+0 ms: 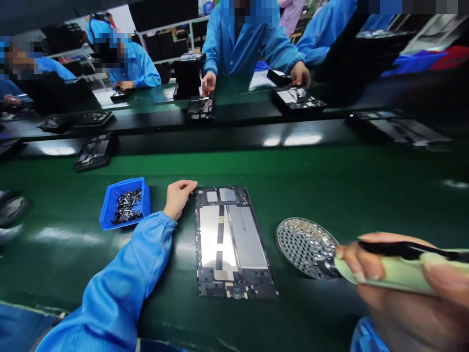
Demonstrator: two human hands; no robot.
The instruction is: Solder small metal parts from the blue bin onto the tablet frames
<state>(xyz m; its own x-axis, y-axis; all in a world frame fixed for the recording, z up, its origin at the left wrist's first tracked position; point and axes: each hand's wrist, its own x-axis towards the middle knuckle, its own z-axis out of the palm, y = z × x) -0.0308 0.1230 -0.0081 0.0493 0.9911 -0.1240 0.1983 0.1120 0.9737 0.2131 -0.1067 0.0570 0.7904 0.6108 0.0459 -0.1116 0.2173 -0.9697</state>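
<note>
My left hand [178,199] is at the upper left corner of an opened tablet [252,239], thumb and fingers pinched together. Something thin and dark shows at its fingertips, too small to name. Lying flat on the green bench, the tablet shows silver battery panels and black strips. My right hand [403,288] is wrapped round a pale green electric screwdriver [392,276] with a black lever. Its metal nose overlaps the edge of a round perforated metal dish [298,254], where many small screws [301,227] lie.
Left of the tablet stands a blue bin [110,205] of small black and silver parts. A dark ledge [234,139] runs across the bench's far side, carrying device parts [94,150]. Beyond it, co-workers in blue coats [234,49] handle similar pieces.
</note>
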